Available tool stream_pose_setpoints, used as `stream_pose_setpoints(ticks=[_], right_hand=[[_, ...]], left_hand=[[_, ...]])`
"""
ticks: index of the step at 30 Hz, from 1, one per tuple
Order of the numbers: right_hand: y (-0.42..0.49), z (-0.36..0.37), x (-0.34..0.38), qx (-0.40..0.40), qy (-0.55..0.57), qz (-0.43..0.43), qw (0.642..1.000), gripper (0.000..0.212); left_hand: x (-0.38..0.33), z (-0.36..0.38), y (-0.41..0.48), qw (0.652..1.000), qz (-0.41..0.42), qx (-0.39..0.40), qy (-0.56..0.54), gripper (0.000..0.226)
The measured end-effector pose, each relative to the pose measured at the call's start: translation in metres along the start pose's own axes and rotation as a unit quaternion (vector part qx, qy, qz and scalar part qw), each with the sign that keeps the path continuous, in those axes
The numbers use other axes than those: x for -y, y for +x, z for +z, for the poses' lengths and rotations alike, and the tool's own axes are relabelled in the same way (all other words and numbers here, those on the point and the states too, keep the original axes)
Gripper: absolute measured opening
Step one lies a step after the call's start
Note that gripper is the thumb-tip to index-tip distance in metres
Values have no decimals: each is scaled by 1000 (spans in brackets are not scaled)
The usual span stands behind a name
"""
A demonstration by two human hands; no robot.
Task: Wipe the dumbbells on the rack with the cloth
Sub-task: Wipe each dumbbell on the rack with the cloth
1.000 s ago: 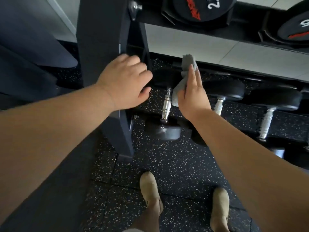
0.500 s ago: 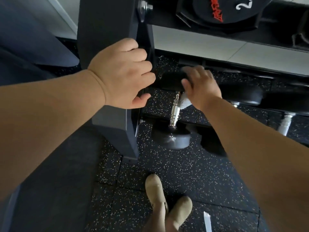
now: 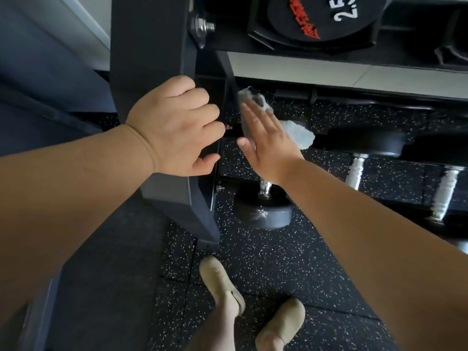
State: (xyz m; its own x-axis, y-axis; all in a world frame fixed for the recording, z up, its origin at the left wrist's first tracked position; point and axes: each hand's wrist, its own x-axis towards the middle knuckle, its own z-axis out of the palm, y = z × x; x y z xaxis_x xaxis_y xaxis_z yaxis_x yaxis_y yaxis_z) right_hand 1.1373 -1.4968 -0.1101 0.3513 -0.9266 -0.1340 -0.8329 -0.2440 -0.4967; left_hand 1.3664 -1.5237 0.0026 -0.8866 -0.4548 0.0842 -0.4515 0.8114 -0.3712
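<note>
My right hand [image 3: 266,138] lies flat, fingers straight, pressing a grey cloth [image 3: 298,134] onto the far head of the leftmost dumbbell on the lowest shelf. That head is hidden under the hand and cloth. The dumbbell's near black head [image 3: 263,215] and a bit of its chrome handle [image 3: 264,187] show below my wrist. My left hand [image 3: 174,125] is curled around the edge of the rack's dark upright post [image 3: 149,54]. Two more dumbbells with chrome handles [image 3: 357,171] lie to the right on the same shelf.
A black dumbbell marked 2.5 [image 3: 321,19] sits on the upper shelf overhead. The floor is black speckled rubber tile [image 3: 278,262]. My two feet in beige shoes [image 3: 222,282] stand just below the rack. A dark panel fills the left side.
My right hand has gone from curled over the dumbbell's far head to flat with fingers stretched, and the cloth now shows above and right of it. The left hand stays on the post.
</note>
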Motion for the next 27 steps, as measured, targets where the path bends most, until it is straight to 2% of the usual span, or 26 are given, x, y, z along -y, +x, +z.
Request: stream_pose_setpoints(ticks=[2,4,7,10,12,13,14,17,18,19,21,23,27], right_hand=[[2,-2,-14,6,-77,-1,997,65],[3,-6,-31,-11,-118,46,992,64],[1,-8,-47,-72,-73,115,988,61],[-5,-9,-58,-163,-36,183,969,54],[-10,-8,-59,-155,5,258,954,53],[-10,-7,-55,-140,1,266,954,52],[-10,-5,-49,-131,-8,247,960,51],[14,2,-36,-135,-36,110,984,33],[27,-1,-30,-118,-48,81,989,36],[40,-4,-21,-81,-62,59,993,39],[62,-5,-3,4,-101,34,994,28],[69,-3,11,41,-167,-6,985,24],[42,-3,-11,-46,-160,-34,985,32]], left_hand=[[1,1,1,1000,-3,-3,6,44],[2,2,0,1000,0,-4,4,45],[1,3,-1,1000,-2,-10,-3,43],[1,3,0,1000,-2,-17,-9,42],[1,4,0,1000,-5,-18,-5,42],[2,3,0,1000,-4,-20,-2,42],[2,3,0,1000,-3,-22,-3,42],[1,5,-2,1000,-3,-26,-10,40],[1,5,-1,1000,1,-25,-11,41],[1,5,-1,1000,3,-24,-10,41],[2,5,-1,1000,0,-23,-5,41],[2,5,-2,1000,-3,-19,-2,42],[1,4,-1,1000,-3,-23,-2,39]])
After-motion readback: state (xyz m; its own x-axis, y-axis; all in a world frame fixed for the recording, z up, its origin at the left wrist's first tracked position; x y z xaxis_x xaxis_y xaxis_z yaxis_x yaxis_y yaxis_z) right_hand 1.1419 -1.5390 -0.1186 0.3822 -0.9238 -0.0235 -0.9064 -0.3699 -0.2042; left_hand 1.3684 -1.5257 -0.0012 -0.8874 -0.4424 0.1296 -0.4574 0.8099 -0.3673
